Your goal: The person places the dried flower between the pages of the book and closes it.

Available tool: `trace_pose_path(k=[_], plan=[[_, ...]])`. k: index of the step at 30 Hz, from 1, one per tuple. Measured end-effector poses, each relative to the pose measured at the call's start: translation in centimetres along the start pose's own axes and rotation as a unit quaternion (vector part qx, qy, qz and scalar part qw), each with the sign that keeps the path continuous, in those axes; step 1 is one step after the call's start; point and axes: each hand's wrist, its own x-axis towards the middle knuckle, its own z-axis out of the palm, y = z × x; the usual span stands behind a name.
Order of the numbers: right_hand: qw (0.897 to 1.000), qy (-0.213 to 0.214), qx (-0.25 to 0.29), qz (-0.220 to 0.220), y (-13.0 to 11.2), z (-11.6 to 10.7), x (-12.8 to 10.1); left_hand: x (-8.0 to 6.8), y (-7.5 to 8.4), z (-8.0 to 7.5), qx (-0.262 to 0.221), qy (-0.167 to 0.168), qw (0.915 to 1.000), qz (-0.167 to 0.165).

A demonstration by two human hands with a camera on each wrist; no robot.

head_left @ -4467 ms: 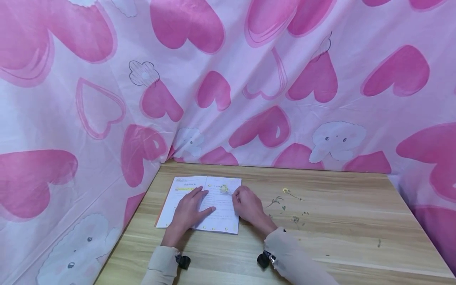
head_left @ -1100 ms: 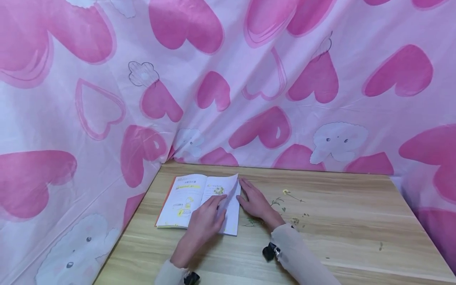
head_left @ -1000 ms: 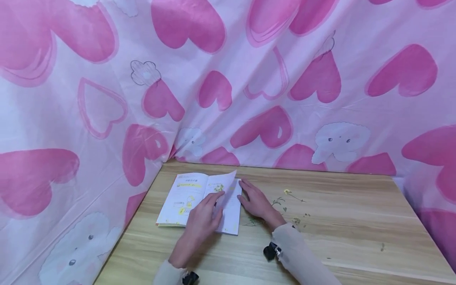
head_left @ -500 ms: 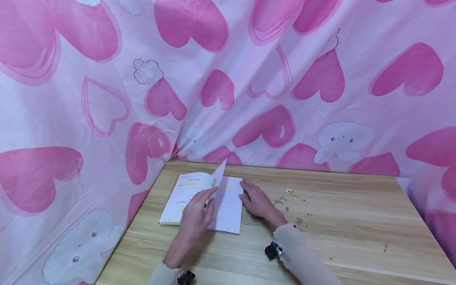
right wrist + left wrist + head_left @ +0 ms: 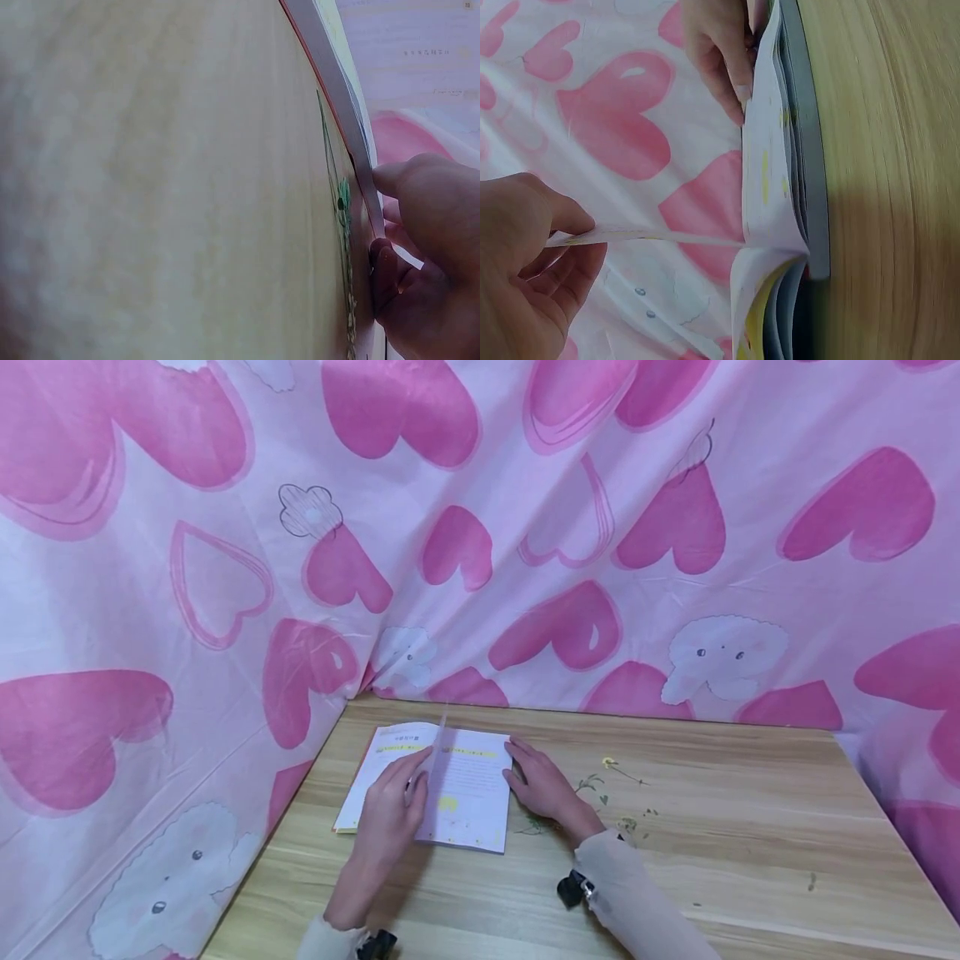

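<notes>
An open book (image 5: 472,793) with printed pages lies on the table. My left hand (image 5: 386,810) pinches one page (image 5: 438,742) between thumb and fingers and holds it nearly upright over the spine. In the left wrist view that page (image 5: 660,236) stands out edge-on from the book (image 5: 769,172). At the book's right edge rests my right hand (image 5: 546,781), its fingers touching the upper corner. The right wrist view has the thumb of the right hand (image 5: 435,232) against the book's edge (image 5: 330,71). Whatever lies on the raised page's front is hidden.
Right of the book lie a yellow flower (image 5: 609,763) on a thin stem, a green sprig (image 5: 590,784) and a small dried bloom (image 5: 627,823). Another sprig (image 5: 531,825) is just below my right hand. A pink heart-patterned cloth (image 5: 555,635) hangs behind the wooden table (image 5: 750,810).
Earlier my right hand was at a yellow flower on the right page; it then moved to the book's edge. My left hand has lifted that page and swung it leftward, hiding the flower.
</notes>
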Motion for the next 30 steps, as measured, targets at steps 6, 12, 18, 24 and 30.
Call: trace_pose_path(k=[6,12,18,24,30], plan=[[1.000,0.002,0.005,-0.001,-0.3,-0.2,-0.1,-0.1,-0.8,-1.0,0.016,0.026,0.9994,-0.015],[1.000,0.006,0.001,-0.007,-0.2,-0.1,-0.1,-0.2,-1.4,-1.4,0.019,0.054,0.9982,-0.015],[1.000,0.003,0.005,-0.003,-0.1,-0.1,-0.1,-0.4,-2.2,-1.9,0.027,0.062,0.9972,-0.033],[1.000,0.006,0.008,-0.005,-0.1,-0.1,-0.2,-0.8,-3.3,-2.3,0.038,0.071,0.9960,-0.040],[1.000,0.003,0.012,-0.003,-0.2,-0.2,-0.2,-1.2,-4.9,-2.7,0.049,0.081,0.9948,-0.037]])
